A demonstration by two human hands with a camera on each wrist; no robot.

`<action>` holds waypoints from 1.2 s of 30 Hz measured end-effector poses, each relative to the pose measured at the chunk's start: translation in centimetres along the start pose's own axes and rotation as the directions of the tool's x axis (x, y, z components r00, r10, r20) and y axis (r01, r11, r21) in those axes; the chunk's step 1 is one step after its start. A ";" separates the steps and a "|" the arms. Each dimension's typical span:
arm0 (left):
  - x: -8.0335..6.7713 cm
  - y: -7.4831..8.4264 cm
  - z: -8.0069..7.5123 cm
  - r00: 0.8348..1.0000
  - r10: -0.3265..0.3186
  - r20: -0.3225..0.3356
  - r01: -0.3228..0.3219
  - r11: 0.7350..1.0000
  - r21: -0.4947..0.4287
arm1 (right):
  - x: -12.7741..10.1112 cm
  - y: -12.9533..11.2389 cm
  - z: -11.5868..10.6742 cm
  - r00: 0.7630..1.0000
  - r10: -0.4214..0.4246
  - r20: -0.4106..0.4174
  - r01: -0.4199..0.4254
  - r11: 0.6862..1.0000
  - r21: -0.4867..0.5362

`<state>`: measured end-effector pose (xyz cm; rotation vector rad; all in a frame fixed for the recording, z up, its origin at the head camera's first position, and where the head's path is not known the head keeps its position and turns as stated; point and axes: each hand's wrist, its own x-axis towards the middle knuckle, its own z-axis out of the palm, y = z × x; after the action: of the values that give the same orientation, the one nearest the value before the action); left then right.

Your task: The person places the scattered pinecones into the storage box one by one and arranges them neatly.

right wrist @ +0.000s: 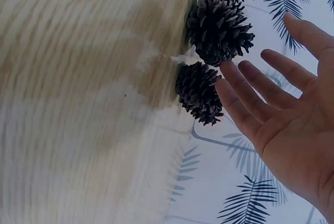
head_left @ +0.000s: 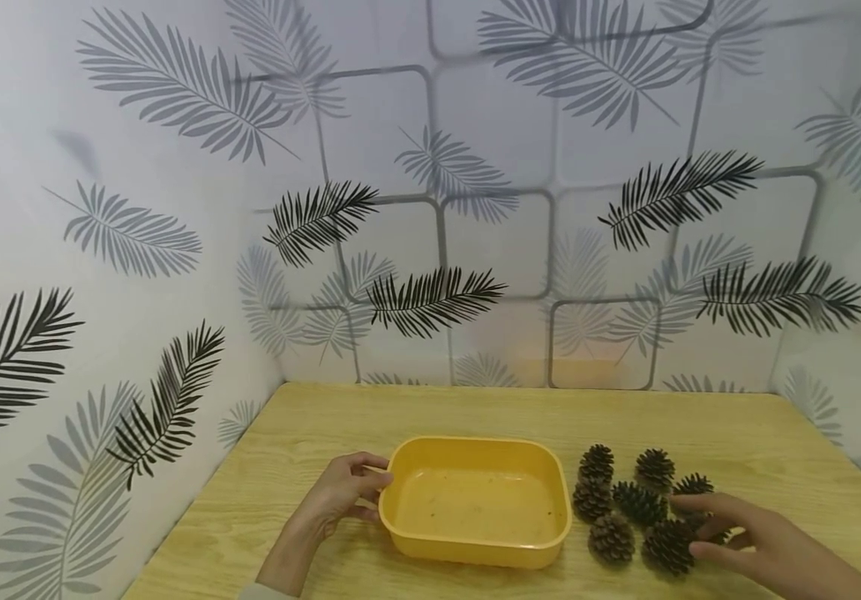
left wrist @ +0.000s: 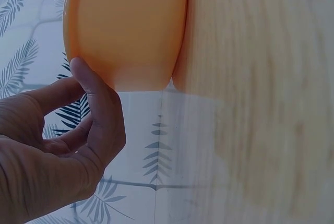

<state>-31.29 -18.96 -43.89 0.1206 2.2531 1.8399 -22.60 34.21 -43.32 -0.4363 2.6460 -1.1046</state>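
Note:
A shallow yellow plastic tray (head_left: 407,546) stands on the wooden table (head_left: 430,408), with nothing in it but a few specks. My left hand (head_left: 358,483) is at its left end. In the left wrist view one digit of that hand (left wrist: 86,98) touches the tray's outer wall (left wrist: 130,25), and the other fingers are loosely curled behind it. Right of the tray, several dark pine cones (head_left: 613,537) lie in a cluster. My right hand (head_left: 708,521) hovers over the cluster's right side, flat with fingers spread. Its fingertips (right wrist: 229,72) lie right beside a large pine cone (right wrist: 219,28) and a smaller pine cone (right wrist: 198,91).
Walls papered with a leaf print (head_left: 430,300) close the table in at the back and on both sides. Bare wood (head_left: 475,408) shows behind the tray, and also left of my left hand.

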 end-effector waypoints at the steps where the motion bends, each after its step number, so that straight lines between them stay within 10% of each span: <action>1: 0.0 0.0 0.0 1.000 0.001 0.001 -0.001 1.000 -0.001 | 0.1 0.1 0.1 1.000 -0.008 0.007 0.008 1.000 -0.002; 36: 0.1 -0.5 -0.3 0.999 0.033 0.017 -0.033 0.999 0.009 | 1.6 0.5 1.5 0.992 -0.119 0.032 0.117 0.991 0.070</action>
<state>-31.43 -19.35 -44.38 0.1749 2.2616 1.8382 -23.66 33.02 -44.82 -0.6006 2.5713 -1.2052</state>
